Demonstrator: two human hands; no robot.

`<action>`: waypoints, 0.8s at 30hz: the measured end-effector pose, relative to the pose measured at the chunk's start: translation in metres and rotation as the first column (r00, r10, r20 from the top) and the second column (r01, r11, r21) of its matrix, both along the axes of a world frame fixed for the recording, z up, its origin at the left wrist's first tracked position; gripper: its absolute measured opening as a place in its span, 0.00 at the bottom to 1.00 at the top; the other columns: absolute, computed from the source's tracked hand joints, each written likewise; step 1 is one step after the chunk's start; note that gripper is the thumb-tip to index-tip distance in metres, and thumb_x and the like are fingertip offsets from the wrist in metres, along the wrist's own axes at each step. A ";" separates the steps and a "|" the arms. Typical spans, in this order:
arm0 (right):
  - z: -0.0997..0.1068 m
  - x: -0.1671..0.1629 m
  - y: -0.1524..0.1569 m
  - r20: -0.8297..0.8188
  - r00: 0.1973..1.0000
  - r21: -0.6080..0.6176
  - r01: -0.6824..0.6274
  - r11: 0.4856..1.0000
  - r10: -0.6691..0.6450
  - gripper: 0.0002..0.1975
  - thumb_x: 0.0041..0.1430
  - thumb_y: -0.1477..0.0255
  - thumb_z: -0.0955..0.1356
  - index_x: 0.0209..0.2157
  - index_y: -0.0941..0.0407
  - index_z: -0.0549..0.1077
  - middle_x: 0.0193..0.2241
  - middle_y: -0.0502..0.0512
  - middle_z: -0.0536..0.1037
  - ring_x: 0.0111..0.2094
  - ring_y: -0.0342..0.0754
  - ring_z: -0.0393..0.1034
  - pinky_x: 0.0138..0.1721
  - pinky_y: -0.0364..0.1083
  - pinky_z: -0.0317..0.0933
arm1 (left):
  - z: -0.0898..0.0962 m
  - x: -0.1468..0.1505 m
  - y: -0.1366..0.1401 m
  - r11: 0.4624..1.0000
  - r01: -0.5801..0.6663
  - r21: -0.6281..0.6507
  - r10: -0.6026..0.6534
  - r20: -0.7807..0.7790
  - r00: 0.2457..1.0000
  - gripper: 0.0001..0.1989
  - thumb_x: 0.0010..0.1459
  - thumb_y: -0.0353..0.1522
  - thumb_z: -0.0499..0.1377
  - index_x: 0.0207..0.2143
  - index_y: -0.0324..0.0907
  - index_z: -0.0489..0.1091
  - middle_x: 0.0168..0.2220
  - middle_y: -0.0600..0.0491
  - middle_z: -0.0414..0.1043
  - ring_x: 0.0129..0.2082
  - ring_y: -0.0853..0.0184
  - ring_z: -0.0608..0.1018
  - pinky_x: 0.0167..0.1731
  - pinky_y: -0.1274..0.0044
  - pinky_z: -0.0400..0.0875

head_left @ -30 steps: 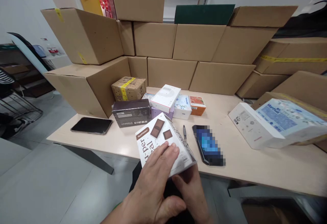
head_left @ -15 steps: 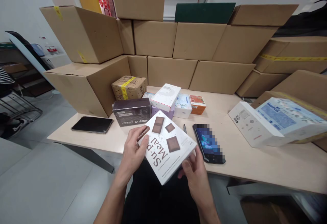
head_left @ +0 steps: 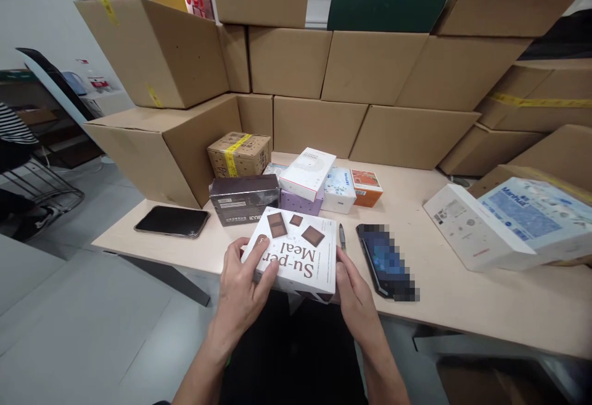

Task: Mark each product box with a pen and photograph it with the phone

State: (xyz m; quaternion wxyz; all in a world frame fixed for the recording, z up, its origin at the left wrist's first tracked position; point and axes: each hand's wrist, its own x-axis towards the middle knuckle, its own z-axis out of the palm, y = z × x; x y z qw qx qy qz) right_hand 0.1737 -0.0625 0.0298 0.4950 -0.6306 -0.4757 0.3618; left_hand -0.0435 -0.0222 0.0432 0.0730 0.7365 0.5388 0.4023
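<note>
Box [head_left: 296,248] | turned since earlier (lettering [head_left: 303,259] now inverted) | left hand [head_left: 243,285], right hand [head_left: 357,294] holding

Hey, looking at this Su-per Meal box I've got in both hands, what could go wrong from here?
The Su-per Meal box could drop toward the lap if the left hand or right hand slips, since its near side appears to jut past the table's front edge. Moving the right hand outward might knock the nearby pen or handheld device. The white box rests on the purple box, so a bump might slide it off.
</note>
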 end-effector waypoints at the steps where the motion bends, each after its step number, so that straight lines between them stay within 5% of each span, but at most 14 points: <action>1: 0.001 0.002 0.001 0.036 0.999 -0.004 -0.009 1.000 0.009 0.33 0.66 0.50 0.58 0.63 0.55 0.64 0.64 0.59 0.66 0.66 0.55 0.58 0.64 0.54 0.55 | -0.001 0.001 0.001 1.000 0.003 0.018 -0.002 -0.016 1.000 0.19 0.64 0.41 0.56 0.55 0.45 0.71 0.53 0.44 0.61 0.53 0.55 0.70 0.52 0.60 0.71; 9: 0.005 0.021 0.008 0.468 0.883 0.087 -0.015 0.996 -0.028 0.24 0.69 0.60 0.56 0.53 0.56 0.73 0.51 0.63 0.76 0.53 0.56 0.71 0.54 0.55 0.64 | -0.005 0.004 0.006 0.997 0.006 0.080 0.002 -0.092 0.996 0.21 0.63 0.43 0.58 0.53 0.42 0.71 0.53 0.41 0.62 0.50 0.54 0.70 0.48 0.60 0.72; 13: 0.003 0.026 0.014 0.726 0.670 0.117 0.106 0.988 -0.157 0.21 0.67 0.63 0.58 0.48 0.59 0.75 0.41 0.65 0.73 0.37 0.54 0.72 0.38 0.52 0.66 | -0.002 0.001 0.004 0.999 0.029 -0.017 -0.030 -0.084 0.996 0.21 0.63 0.44 0.57 0.55 0.45 0.69 0.55 0.42 0.61 0.52 0.54 0.70 0.49 0.59 0.73; 16: 0.000 0.025 0.018 0.833 0.541 0.062 0.123 0.990 -0.120 0.20 0.66 0.64 0.59 0.52 0.59 0.72 0.33 0.59 0.69 0.27 0.49 0.67 0.28 0.47 0.60 | 0.002 -0.002 0.001 0.990 0.069 -0.120 -0.076 -0.052 0.996 0.22 0.64 0.44 0.56 0.58 0.49 0.65 0.59 0.45 0.58 0.57 0.55 0.70 0.51 0.61 0.73; 19: -0.003 0.024 0.021 0.827 0.557 0.034 0.073 0.997 -0.069 0.19 0.65 0.71 0.59 0.52 0.57 0.72 0.31 0.56 0.67 0.23 0.44 0.62 0.27 0.45 0.57 | 0.006 -0.002 -0.001 0.983 0.083 -0.166 -0.089 -0.031 0.996 0.22 0.63 0.44 0.57 0.58 0.49 0.64 0.62 0.46 0.57 0.59 0.55 0.69 0.53 0.62 0.73; 24: -0.006 0.031 0.021 0.663 0.741 0.102 0.051 0.993 -0.107 0.20 0.64 0.71 0.59 0.54 0.54 0.73 0.30 0.55 0.68 0.26 0.46 0.65 0.31 0.48 0.62 | 0.006 0.001 -0.003 0.987 0.072 -0.146 -0.077 -0.035 0.996 0.23 0.62 0.44 0.58 0.57 0.50 0.65 0.61 0.46 0.58 0.57 0.55 0.72 0.51 0.63 0.74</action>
